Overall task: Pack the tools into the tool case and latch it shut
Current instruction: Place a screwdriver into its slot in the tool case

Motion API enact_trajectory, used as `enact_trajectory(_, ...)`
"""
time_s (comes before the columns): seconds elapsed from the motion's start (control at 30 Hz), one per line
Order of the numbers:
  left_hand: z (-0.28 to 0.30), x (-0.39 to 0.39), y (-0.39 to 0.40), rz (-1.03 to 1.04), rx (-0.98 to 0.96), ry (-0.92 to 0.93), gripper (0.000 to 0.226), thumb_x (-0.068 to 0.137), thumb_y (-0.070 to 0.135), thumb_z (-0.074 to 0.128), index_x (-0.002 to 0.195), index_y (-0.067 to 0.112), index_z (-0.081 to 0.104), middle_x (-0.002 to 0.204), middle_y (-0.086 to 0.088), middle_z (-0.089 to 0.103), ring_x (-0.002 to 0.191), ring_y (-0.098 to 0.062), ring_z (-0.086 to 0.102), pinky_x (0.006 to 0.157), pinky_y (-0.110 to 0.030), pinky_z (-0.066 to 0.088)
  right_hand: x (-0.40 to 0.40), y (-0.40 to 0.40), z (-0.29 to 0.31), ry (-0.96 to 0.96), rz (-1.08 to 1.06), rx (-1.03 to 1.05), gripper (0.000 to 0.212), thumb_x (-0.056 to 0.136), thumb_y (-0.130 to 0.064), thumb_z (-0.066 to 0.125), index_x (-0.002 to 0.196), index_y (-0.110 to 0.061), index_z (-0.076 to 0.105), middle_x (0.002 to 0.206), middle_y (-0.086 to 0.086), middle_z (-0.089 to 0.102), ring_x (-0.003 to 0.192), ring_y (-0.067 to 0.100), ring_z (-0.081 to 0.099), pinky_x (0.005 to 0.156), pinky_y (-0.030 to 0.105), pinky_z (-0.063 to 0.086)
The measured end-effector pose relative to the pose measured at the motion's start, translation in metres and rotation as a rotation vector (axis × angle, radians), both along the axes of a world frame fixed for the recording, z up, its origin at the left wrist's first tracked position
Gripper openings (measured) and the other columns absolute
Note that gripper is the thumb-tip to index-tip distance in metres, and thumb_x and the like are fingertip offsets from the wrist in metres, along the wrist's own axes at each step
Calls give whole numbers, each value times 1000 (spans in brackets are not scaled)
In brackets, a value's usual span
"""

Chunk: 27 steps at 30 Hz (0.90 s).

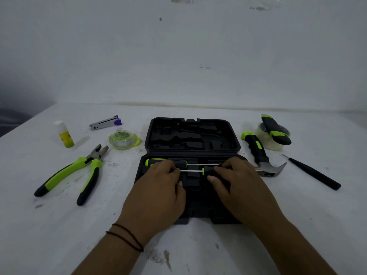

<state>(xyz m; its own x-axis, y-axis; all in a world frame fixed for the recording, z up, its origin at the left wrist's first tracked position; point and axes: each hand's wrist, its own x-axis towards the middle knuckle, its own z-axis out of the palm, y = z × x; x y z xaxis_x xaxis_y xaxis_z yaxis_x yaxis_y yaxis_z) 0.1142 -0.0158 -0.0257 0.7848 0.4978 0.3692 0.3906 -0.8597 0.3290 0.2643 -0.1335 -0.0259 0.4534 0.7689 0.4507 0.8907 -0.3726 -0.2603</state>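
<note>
The black tool case (192,135) lies open in the middle of the white table, lid tilted back and moulded base (200,213) towards me. A green and black screwdriver (158,161) lies in the base's far slot, its shaft pointing right. Just in front of it is a second screwdriver (191,171), its shaft pointing left. My right hand (240,185) grips its handle between fingers and thumb. My left hand (158,189) has its fingers curled over the end of the shaft. Both hands are over the base and hide much of it.
Left of the case lie green pliers (75,171), a tape measure (123,138), a stapler (105,123) and a glue bottle (64,133). To the right are a claw hammer (258,153), a utility knife (276,130) on a tape roll (268,141), and a thin black tool (313,173).
</note>
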Motion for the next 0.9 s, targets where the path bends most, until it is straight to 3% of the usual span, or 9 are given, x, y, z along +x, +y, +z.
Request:
enact_trajectory(0.13, 2, 0, -1, 18, 12, 28, 45, 82, 35, 28, 87, 13, 67, 89, 4, 58, 80, -14, 54, 70, -29, 50, -4, 0, 0, -33, -4, 9, 45, 82, -46, 42, 88, -13, 71, 82, 2, 58, 79, 19, 54, 70, 28, 44)
enact_trajectory(0.4, 4, 2, 1, -3, -3, 40, 52, 79, 36, 25, 89, 9, 69, 86, 1, 59, 78, -17, 56, 70, -35, 52, -5, 2, -2, -14, -30, 17, 38, 80, -44, 51, 84, -13, 72, 76, 0, 56, 76, 16, 50, 67, 25, 42)
enact_trajectory(0.6, 5, 3, 1, 4, 0, 39, 54, 78, 38, 22, 86, 12, 69, 87, 3, 59, 79, -16, 56, 70, -31, 49, -8, 6, 1, -21, -53, -10, 35, 81, -47, 51, 76, -16, 67, 75, -3, 48, 78, 15, 43, 64, 26, 41)
enact_trajectory(0.9, 0, 1, 2, -8, -18, -5, 52, 80, 40, 25, 100, 16, 67, 96, 6, 58, 89, -12, 52, 79, -24, 46, -4, 1, -4, 106, -64, 103, 21, 84, -31, 59, 87, -12, 67, 87, 1, 51, 86, 11, 36, 75, 24, 35)
